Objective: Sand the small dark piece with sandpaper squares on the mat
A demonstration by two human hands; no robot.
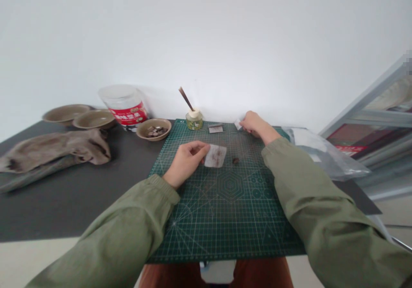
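My left hand pinches the edge of a small whitish square sheet with dark smudges, tilted up over the green cutting mat. Its exact kind does not show. At the back of the mat my right hand has its fingers closed on a small white piece, partly hidden by them. A small dark brown lump lies on the mat, right of the sheet. Behind it rests a flat grey and white rectangular piece.
A jar with a stick in it stands at the mat's back. To the left are a bowl of small brown pieces, a red-labelled plastic tub, two more bowls and a brown cloth. A clear plastic bag lies right.
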